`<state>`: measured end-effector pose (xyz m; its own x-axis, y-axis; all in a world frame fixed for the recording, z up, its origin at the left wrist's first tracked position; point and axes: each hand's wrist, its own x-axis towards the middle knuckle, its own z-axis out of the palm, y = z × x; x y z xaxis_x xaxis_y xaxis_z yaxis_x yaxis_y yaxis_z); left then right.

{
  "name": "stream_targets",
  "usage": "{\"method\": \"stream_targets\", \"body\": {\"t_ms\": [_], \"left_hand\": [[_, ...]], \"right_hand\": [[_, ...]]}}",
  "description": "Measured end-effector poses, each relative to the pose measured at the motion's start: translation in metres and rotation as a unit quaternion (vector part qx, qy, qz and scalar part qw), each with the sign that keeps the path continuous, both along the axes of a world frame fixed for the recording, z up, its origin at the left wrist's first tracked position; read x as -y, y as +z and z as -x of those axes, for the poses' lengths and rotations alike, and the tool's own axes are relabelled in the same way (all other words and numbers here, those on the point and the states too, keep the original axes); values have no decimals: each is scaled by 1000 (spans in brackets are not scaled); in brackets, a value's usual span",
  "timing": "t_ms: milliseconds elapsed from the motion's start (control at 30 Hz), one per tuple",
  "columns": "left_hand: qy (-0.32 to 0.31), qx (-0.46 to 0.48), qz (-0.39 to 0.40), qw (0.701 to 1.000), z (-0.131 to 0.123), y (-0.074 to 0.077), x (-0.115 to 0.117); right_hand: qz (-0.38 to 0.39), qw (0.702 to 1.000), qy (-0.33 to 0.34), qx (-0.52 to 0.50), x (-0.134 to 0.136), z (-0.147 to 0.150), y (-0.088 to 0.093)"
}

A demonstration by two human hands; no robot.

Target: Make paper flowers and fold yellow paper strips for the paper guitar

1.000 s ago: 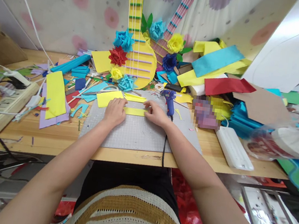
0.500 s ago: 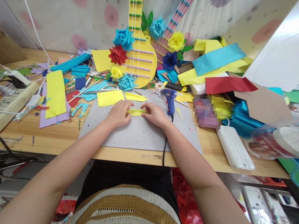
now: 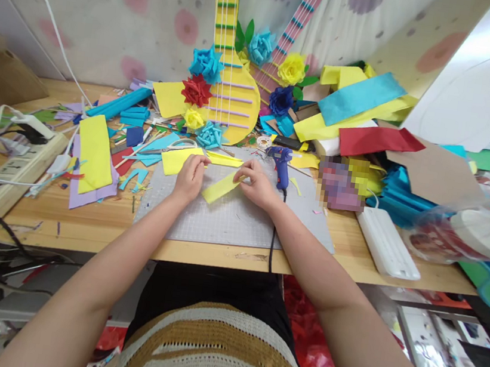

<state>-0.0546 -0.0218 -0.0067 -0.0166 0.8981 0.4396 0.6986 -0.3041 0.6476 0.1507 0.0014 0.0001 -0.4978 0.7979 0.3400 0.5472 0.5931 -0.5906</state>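
Above the grey cutting mat (image 3: pixel 239 231), a strip of yellow crepe paper (image 3: pixel 221 187) slants down to the left. My right hand (image 3: pixel 257 186) pinches its upper right end between thumb and fingers. Just left of the strip is my left hand (image 3: pixel 190 177), its fingers curled together; whether anything is inside them is hidden. Behind that hand lies a yellow paper piece (image 3: pixel 176 159), with a folded yellow strip (image 3: pixel 225 160) beside it. A blue hot glue gun (image 3: pixel 281 167) stands on the mat to the right of my right hand.
Scissors (image 3: pixel 178 144) and paper scraps lie at the back left. A yellow paper guitar (image 3: pixel 232 106) with paper flowers leans at the wall. Crepe paper sheets (image 3: pixel 360 96) pile up at the right, by a white power strip (image 3: pixel 388 244). Another power strip (image 3: pixel 6 176) is at the left.
The yellow strip was flat between both hands; now it tilts from my right hand, its left end free. My left hand has moved slightly left and away from it.
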Motion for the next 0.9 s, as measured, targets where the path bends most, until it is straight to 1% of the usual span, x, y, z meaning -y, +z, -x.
{"method": "stream_targets", "body": {"t_ms": [67,100,200,300,367,433,533,633,700,767,833,900], "left_hand": [[21,3,8,1000,1,-1,-1],[19,-12,12,1000,1,-1,-1],[-23,-69,17,997,-1,-4,1],[-65,-107,43,991,-4,-7,2],[-81,-132,52,987,-6,-8,2],[-94,-153,46,983,-7,-6,3],[-91,-132,49,986,-7,-1,4],[-89,-87,97,987,-8,3,7],[-106,-84,124,983,-8,4,9],[-124,-88,129,980,-9,2,10],[-118,-72,119,983,-9,0,10],[-90,-49,104,989,-10,-2,9]], "right_hand": [[-23,1000,5,-2,-1,-1,1],[-31,1000,1,2,-2,-2,1],[-50,998,-30,30,-6,-3,-3],[-48,994,-65,70,-8,-3,-5],[-50,992,-71,97,-6,-2,-4],[-64,989,-57,118,-2,0,-1],[-80,987,-11,138,4,5,3],[-68,988,25,139,4,9,3],[-65,989,31,129,3,11,1],[-75,990,30,116,1,11,0],[-93,989,32,111,1,11,0],[-112,986,37,114,2,11,-1]]}}
